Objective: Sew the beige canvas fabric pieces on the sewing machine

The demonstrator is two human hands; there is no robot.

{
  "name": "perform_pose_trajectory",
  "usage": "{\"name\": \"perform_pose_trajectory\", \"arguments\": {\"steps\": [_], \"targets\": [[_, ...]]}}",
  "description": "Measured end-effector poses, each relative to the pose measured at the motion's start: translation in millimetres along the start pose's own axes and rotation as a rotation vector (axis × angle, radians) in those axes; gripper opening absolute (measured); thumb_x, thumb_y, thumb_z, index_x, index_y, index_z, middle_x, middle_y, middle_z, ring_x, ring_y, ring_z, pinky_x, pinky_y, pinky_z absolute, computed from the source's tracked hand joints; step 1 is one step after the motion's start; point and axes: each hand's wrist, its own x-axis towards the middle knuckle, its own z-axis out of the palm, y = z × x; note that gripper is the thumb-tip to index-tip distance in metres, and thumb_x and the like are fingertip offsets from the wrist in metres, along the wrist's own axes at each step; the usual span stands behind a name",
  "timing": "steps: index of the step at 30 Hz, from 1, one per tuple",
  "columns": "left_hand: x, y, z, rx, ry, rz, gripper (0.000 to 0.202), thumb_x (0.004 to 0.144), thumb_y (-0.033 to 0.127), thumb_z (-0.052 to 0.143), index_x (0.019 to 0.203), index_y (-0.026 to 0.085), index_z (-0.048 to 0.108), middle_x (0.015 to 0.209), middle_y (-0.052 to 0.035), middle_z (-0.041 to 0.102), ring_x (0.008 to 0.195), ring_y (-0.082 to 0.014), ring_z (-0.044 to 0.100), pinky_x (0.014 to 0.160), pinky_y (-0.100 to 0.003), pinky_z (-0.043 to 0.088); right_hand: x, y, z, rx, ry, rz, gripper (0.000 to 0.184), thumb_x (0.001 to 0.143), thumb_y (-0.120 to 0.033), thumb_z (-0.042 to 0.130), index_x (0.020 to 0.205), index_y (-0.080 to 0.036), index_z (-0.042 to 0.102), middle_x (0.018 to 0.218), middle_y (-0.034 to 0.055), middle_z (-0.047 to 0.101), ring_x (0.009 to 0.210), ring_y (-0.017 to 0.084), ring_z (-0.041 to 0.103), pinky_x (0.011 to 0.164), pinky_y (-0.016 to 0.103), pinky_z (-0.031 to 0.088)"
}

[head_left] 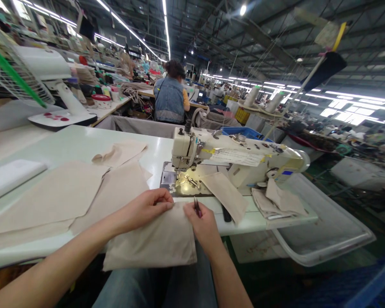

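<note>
The left hand (147, 207) pinches the top edge of a beige fabric piece (157, 244), fingers closed on the cloth. The right hand (205, 224) is closed around a small dark tool (197, 207), whose tip stands up between the fingers right at that same edge. What kind of tool it is cannot be told. The fabric piece lies at the near edge of the white table (67, 143) and hangs over it toward the person's lap, just in front of the sewing machine (237, 156).

The machine's lamp lights the needle plate. A second beige strip (226, 192) lies tilted under the machine's arm, and a dark slim object (226, 214) rests beside it, near the right hand. Folded beige pieces (276, 201) sit at the table's right end, above a clear plastic bin (327, 231). To the left, larger beige panels (51, 192) lie spread and overlapping, next to a white pad (9, 175). A white fan (45, 64) stands at the far left. Beyond the table, a co-worker in a denim vest (169, 98) sits facing away, and thread cones (252, 96) stand to the right.
</note>
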Motion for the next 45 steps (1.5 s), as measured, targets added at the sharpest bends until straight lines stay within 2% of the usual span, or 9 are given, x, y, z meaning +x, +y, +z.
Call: {"name": "perform_pose_trajectory", "arguments": {"steps": [3, 7, 11, 15, 19, 26, 36, 42, 45], "targets": [[1, -1, -1.5, 0.068, 0.011, 0.034, 0.031, 0.08, 0.051, 0.057, 0.08, 0.022, 0.066, 0.074, 0.0001, 0.064, 0.072, -0.0193, 0.057, 0.067, -0.029, 0.042, -6, -3, -4, -0.086, -0.031, -0.068, 0.028, 0.083, -0.045, 0.066, 0.076, -0.017, 0.063, 0.068, -0.0018, 0.056, 0.066, 0.014, 0.049, 0.058, 0.023, 0.04], [2, -1, -15.1, 0.153, -0.013, 0.036, 0.03, 0.077, 0.052, 0.062, 0.083, 0.023, 0.07, 0.081, -0.0011, 0.072, 0.078, -0.022, 0.064, 0.072, -0.031, 0.044, -8, -7, -31, -0.094, 0.202, -0.083, 0.035, 0.083, -0.052, 0.066, 0.081, -0.017, 0.066, 0.075, 0.002, 0.065, 0.074, 0.019, 0.059, 0.068, 0.027, 0.048], [-9, -5, -30.7, 0.114, 0.136, -0.005, 0.033, 0.08, 0.05, 0.057, 0.093, 0.023, 0.07, 0.079, -0.001, 0.074, 0.077, -0.022, 0.066, 0.072, -0.031, 0.046, -6, -8, -92, 0.005, 0.56, 0.098, 0.056, 0.074, -0.063, 0.071, 0.101, -0.014, 0.071, 0.083, 0.0096, 0.075, 0.081, 0.029, 0.07, 0.071, 0.035, 0.054], [-32, -18, -35.0, 0.188, 0.197, -0.054, 0.03, 0.087, 0.044, 0.052, 0.1, 0.023, 0.069, 0.085, -0.0023, 0.075, 0.08, -0.0218, 0.068, 0.073, -0.032, 0.047, 9, 18, -157, -0.158, 0.906, 0.249, 0.054, 0.064, -0.064, 0.072, 0.088, -0.015, 0.07, 0.07, 0.0118, 0.071, 0.073, 0.034, 0.069, 0.06, 0.04, 0.053], [-52, -32, -39.0, 0.542, 0.271, -0.09, 0.026, 0.092, 0.031, 0.05, 0.1, 0.021, 0.072, 0.102, -0.0093, 0.074, 0.095, -0.0269, 0.068, 0.086, -0.039, 0.049, 22, 39, -181, -0.575, 0.734, 0.101, 0.043, 0.066, -0.06, 0.067, 0.081, -0.02, 0.068, 0.069, 0.0109, 0.068, 0.071, 0.035, 0.066, 0.061, 0.042, 0.05], [-71, -51, -60.3, 0.852, 0.335, -0.266, 0.026, 0.088, 0.027, 0.059, 0.107, 0.013, 0.069, 0.118, -0.02, 0.067, 0.111, -0.0353, 0.063, 0.097, -0.048, 0.05, -2, 15, -123, -0.735, 0.956, 0.01, 0.047, 0.08, -0.054, 0.057, 0.11, -0.021, 0.072, 0.092, 0.0139, 0.071, 0.069, 0.03, 0.061, 0.062, 0.04, 0.043], [-62, -62, -39.9, 0.584, 0.377, -0.135, 0.02, 0.084, 0.016, 0.05, 0.067, 0.02, 0.059, 0.086, -0.0132, 0.069, 0.088, -0.0286, 0.065, 0.084, -0.042, 0.049, -14, 31, -19, -0.49, 0.378, -0.283, 0.056, 0.092, -0.071, 0.05, 0.092, -0.021, 0.074, 0.097, 0.0099, 0.074, 0.086, 0.026, 0.065, 0.083, 0.034, 0.048], [-56, -57, -98.5, 0.098, 0.704, -0.173, 0.024, 0.087, 0.042, 0.049, 0.085, 0.021, 0.061, 0.073, 0.0002, 0.063, 0.07, -0.0179, 0.06, 0.064, -0.028, 0.047, -17, 37, 1, -0.413, 0.244, -0.311, 0.051, 0.096, -0.067, 0.05, 0.087, -0.022, 0.073, 0.091, 0.0068, 0.073, 0.085, 0.023, 0.067, 0.079, 0.03, 0.048], [-53, -54, -134.6, -0.435, 0.861, -0.195, 0.027, 0.066, 0.043, 0.069, 0.077, 0.02, 0.061, 0.069, 0.0018, 0.062, 0.065, -0.0153, 0.058, 0.059, -0.025, 0.046, -17, 39, 4, -0.392, 0.25, -0.318, 0.054, 0.094, -0.071, 0.05, 0.084, -0.023, 0.073, 0.088, 0.0062, 0.072, 0.082, 0.023, 0.066, 0.078, 0.03, 0.047]]}}
